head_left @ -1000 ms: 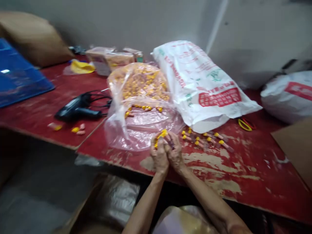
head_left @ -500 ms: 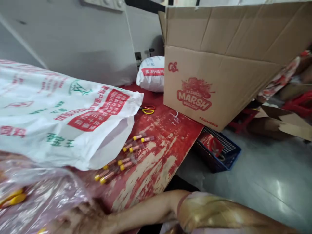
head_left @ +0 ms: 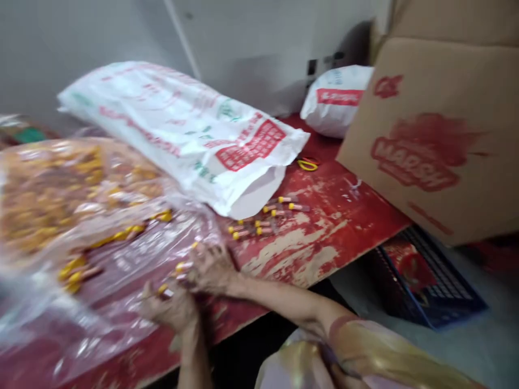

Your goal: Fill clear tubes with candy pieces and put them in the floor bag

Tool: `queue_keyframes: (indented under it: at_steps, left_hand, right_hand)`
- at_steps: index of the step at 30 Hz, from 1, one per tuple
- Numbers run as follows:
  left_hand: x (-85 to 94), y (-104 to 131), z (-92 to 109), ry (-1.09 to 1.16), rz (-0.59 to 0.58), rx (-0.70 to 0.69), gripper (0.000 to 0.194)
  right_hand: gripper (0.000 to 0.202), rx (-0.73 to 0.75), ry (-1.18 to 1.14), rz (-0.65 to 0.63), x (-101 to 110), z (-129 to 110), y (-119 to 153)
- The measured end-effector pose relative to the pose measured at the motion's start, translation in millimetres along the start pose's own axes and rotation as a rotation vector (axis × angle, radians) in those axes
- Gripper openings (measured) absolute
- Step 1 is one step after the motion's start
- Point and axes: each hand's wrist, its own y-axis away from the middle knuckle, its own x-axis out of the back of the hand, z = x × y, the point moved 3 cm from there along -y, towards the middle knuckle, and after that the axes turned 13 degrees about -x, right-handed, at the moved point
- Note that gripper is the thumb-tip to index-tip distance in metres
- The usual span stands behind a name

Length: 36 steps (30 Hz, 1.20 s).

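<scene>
Several small clear tubes with yellow caps and pinkish contents [head_left: 181, 267] lie between my two hands, at the edge of a clear plastic bag [head_left: 133, 270]. My left hand [head_left: 172, 308] is at their near side, slightly blurred, thumb apart from its fingers. Across from it, my right hand [head_left: 213, 270] lies palm down, fingers stretched over the tubes and partly hiding them. To the right, more yellow-capped tubes [head_left: 264, 223] are laid out in small groups on the worn red table [head_left: 300, 243]. Many others fill the clear bag at the left, and loose ones [head_left: 75, 274] lie on its plastic.
A white printed sack [head_left: 182, 129] lies behind my hands, its mouth facing right. Beyond it are yellow-handled scissors [head_left: 308, 165] and another white sack [head_left: 334, 100]. At the right stands a large cardboard box [head_left: 430, 140], with a blue basket [head_left: 441, 302] below the table edge.
The view has swung left and down, bringing the tube-filled bag and my left hand into sight. My right hand now rests over tubes beside my left hand.
</scene>
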Motion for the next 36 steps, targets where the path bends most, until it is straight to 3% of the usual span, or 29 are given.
queue_keyframes:
  at_steps: [2,3,12,15,18,22,25,27,32,36]
  left_hand:
    - [11.5,-0.5,-16.6,-0.077,0.153,0.005,0.049]
    - [12.6,0.3,-21.4,-0.086,0.177,-0.011,0.05]
    - [9.3,10.8,-23.8,0.02,0.218,-0.062,0.04]
    - [12.0,13.1,-26.0,0.069,0.233,-0.023,0.039]
    - [15.5,15.0,-28.6,0.117,0.282,-0.002,0.039]
    - [23.1,18.2,-28.8,0.189,0.373,0.029,0.038]
    - [27.9,22.0,-27.1,0.241,0.402,0.041,0.036]
    - [30.7,24.7,-26.3,0.249,0.409,0.023,0.035]
    - [42.3,32.7,-22.8,0.198,0.416,-0.056,0.032]
    - [51.6,52.3,-4.1,0.168,0.424,-0.174,0.031]
  right_hand:
    - [0.058,0.145,0.139,-0.066,-5.9,-1.2,-2.6]
    - [0.055,0.182,0.188,-0.073,-8.2,-0.4,-3.5]
    - [0.049,0.188,0.141,-0.047,-11.8,10.0,-4.8]
    - [0.046,0.274,0.025,-0.008,5.1,13.9,-2.0]
    - [0.042,0.389,-0.025,0.083,37.4,27.7,2.9]
    - [0.03,0.361,0.327,0.206,76.8,55.4,1.9]
    - [0.028,0.284,0.696,0.14,83.8,68.9,-6.7]
    - [0.029,0.254,0.823,0.093,80.7,71.4,-13.2]
    - [0.022,0.278,0.87,0.04,77.9,62.5,-16.0]
    - [0.024,0.379,0.779,-0.127,103.2,52.4,2.9]
